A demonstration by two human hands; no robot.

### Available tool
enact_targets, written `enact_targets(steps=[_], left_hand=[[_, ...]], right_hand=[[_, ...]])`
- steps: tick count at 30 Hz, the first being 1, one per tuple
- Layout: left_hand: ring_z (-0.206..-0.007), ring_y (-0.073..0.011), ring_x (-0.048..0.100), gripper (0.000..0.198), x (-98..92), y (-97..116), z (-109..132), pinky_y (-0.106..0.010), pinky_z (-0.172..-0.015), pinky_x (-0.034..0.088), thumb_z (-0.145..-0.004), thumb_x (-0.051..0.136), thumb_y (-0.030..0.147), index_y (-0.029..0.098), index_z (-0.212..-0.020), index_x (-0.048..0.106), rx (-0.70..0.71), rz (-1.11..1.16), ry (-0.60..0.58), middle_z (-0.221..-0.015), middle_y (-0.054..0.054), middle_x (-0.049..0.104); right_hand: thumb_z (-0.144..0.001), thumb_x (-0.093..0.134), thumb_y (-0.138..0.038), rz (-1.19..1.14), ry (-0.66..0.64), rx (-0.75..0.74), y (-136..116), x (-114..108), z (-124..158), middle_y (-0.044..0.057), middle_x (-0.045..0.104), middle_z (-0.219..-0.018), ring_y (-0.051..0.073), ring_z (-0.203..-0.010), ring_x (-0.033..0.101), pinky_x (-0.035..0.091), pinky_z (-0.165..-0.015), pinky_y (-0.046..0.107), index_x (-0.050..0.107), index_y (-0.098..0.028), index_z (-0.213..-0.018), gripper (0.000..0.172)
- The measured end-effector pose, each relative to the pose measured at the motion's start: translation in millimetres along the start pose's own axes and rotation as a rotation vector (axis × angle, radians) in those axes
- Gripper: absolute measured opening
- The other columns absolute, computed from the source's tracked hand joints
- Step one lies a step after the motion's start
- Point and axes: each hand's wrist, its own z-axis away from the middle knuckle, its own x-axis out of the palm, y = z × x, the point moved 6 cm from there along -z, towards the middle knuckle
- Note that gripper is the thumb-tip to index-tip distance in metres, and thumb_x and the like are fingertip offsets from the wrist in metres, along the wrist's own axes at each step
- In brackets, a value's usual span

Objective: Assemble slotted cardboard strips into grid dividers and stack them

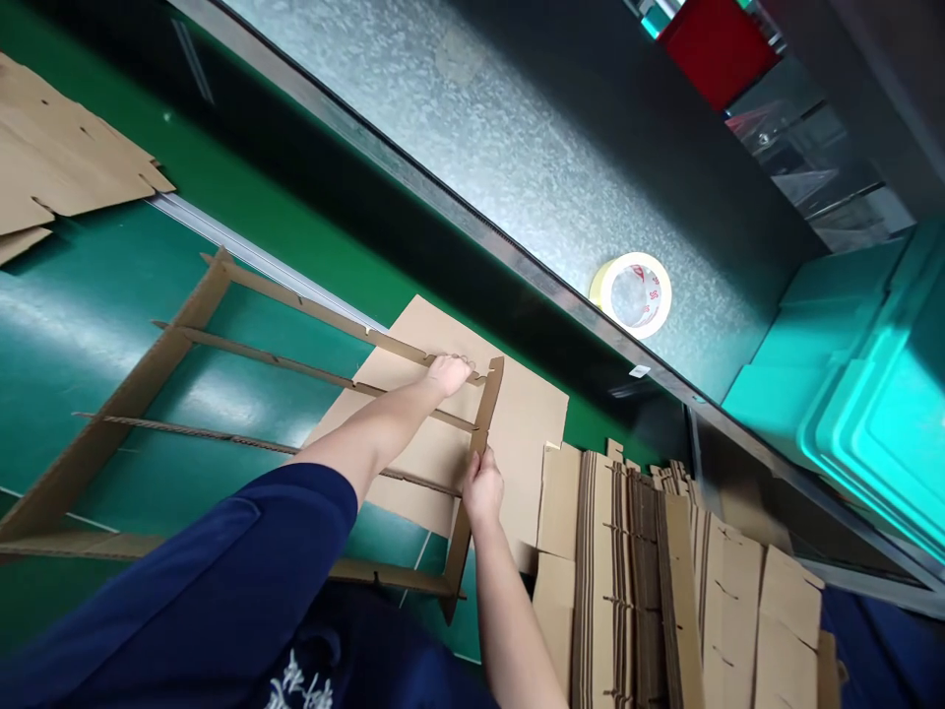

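Observation:
A lattice of slotted cardboard strips (221, 394) stands on the green table (89, 315). My left hand (449, 373) is closed on the top edge of the far long strip, near its right end. My right hand (482, 486) grips the short end strip (472, 473) that crosses the long strips at the right. A flat cardboard sheet (528, 414) lies under that corner of the lattice.
A stack of cardboard strips and flat pieces (664, 581) stands at the lower right. More flat cardboard (51, 158) lies at the upper left. A roll of clear tape (632, 293) rests on the metal shelf (479, 128). Teal plastic bins (871, 394) are at the right.

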Motion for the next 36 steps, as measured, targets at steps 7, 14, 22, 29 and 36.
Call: enact_targets(steps=[7,14,22,29,36], left_hand=[[-0.099,-0.0201,0.061,0.038,-1.5,-3,-10,-0.033,-0.083,0.046,-0.08,0.041,-0.002,0.016,-0.11,0.058,0.006,-0.016,0.001,-0.108,-0.012,0.064],[-0.093,-0.021,0.063,0.075,4.9,4,-18,-0.032,-0.08,0.046,-0.08,0.049,0.003,0.031,-0.145,0.024,0.05,0.012,-0.034,-0.108,-0.008,0.066],[-0.086,-0.0195,0.063,0.078,1.4,10,-27,-0.03,-0.081,0.045,-0.082,0.047,0.007,0.047,-0.144,0.022,0.28,0.092,-0.13,-0.102,0.0,0.068],[-0.089,-0.0242,0.063,0.07,-4.3,5,-31,-0.03,-0.073,0.046,-0.076,0.049,0.001,0.03,-0.139,0.04,0.246,0.06,-0.174,-0.107,-0.008,0.068],[-0.091,-0.0237,0.063,0.07,3.6,4,-28,-0.031,-0.075,0.046,-0.079,0.043,0.002,0.029,-0.143,0.033,0.226,0.041,-0.172,-0.107,-0.009,0.068]], right_hand=[[-0.095,0.022,-0.039,-0.031,-0.025,-0.038,1,1,-1,0.011,0.069,-0.09,0.023,-0.076,0.066,0.049,-0.067,0.032,0.055,-0.015,-0.111,0.045],[-0.093,0.023,-0.042,-0.067,0.02,-0.073,4,4,-2,0.013,0.069,-0.094,0.023,-0.079,0.066,0.051,-0.069,0.034,0.054,-0.01,-0.119,0.051],[-0.092,0.022,-0.042,-0.091,-0.022,-0.057,4,7,-3,0.013,0.069,-0.092,0.024,-0.08,0.066,0.05,-0.07,0.033,0.053,-0.009,-0.12,0.053],[-0.093,0.021,-0.039,-0.039,-0.091,-0.037,0,6,-4,0.01,0.069,-0.087,0.023,-0.074,0.065,0.048,-0.066,0.032,0.053,-0.012,-0.116,0.048],[-0.096,0.022,-0.033,0.071,-0.161,0.038,-6,4,-5,0.01,0.07,-0.091,0.022,-0.078,0.067,0.048,-0.066,0.03,0.05,-0.012,-0.12,0.043]])
